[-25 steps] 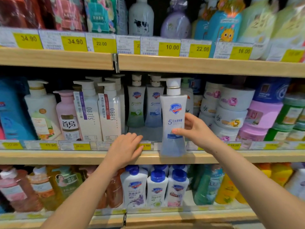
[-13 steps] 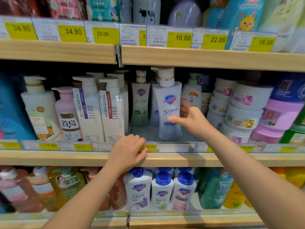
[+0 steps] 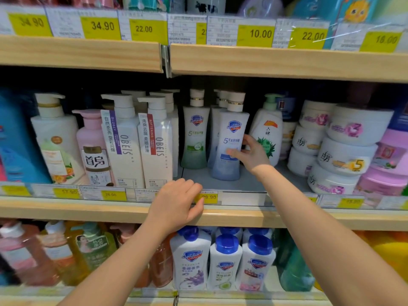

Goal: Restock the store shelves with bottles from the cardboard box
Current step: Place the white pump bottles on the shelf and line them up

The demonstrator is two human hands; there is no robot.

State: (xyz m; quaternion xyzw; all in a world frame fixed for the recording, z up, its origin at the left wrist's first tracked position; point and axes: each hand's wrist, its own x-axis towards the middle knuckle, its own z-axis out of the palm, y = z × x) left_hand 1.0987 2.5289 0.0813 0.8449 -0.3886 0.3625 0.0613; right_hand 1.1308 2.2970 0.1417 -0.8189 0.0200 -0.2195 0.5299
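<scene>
Blue bottle (image 3: 229, 140) upright on middle shelf (image 3: 231, 184), in front of same-brand row. Right hand (image 3: 251, 154) grips its lower side. Left hand (image 3: 176, 204) rests loosely curled, empty, on shelf edge. Best push straight back, label forward, then release.

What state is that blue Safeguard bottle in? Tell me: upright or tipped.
Upright. The blue Safeguard bottle stands base-down on the middle shelf, pump cap on top, with the right hand on its side.

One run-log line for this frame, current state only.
step: placing bottle | right hand: holding blue bottle, upright on middle shelf | left hand: resting on shelf edge | beside: green bottle
</scene>
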